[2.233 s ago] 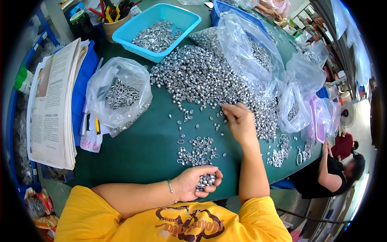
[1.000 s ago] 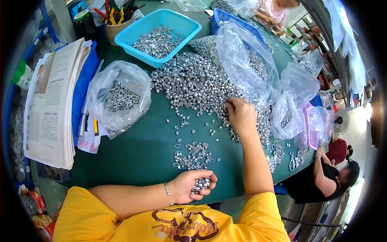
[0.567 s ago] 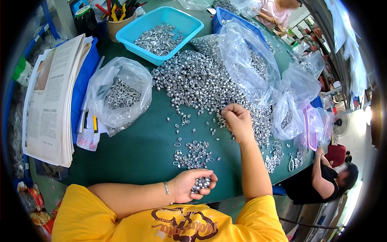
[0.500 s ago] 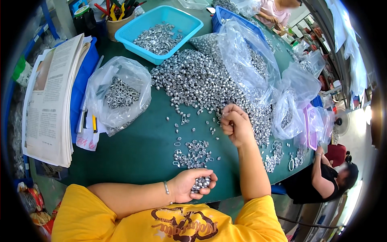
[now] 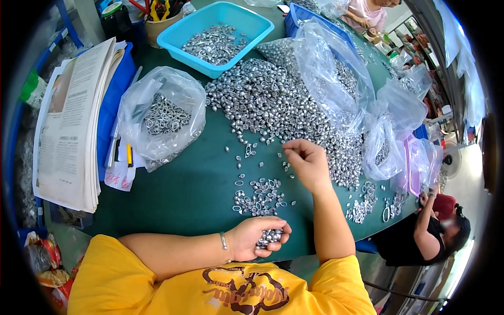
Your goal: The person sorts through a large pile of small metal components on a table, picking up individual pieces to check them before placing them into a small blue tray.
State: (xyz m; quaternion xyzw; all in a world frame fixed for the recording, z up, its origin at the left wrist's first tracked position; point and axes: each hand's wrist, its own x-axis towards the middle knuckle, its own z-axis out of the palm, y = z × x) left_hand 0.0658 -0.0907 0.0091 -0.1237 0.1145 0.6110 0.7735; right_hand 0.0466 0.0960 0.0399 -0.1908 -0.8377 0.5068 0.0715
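My left hand (image 5: 245,239), near the table's front edge, is curled palm-up around a handful of small silver metal pieces (image 5: 269,239). My right hand (image 5: 308,164) is just in front of a large heap of similar rounded metal pieces (image 5: 273,107). Its thumb and forefinger are pinched together; whatever lies between them, if anything, is too small to make out. Between my hands and to the left, a loose cluster of metal pieces and oval rings (image 5: 259,197) lies on the green table (image 5: 173,205). A few single pieces are scattered between cluster and heap.
Left of the heap stands a clear plastic bag (image 5: 131,113) of metal rings, beside stacked newspapers (image 5: 71,136). A light-blue basket (image 5: 262,29) holds more pieces. Plastic bags (image 5: 336,79) lie at the right. Two people, one in pink (image 5: 373,18) and one in black (image 5: 404,244), sit nearby.
The whole view has shifted slightly, moving things right in the picture. My right hand has drawn back a little from the heap, its fingers pinched. My left hand still holds its handful.
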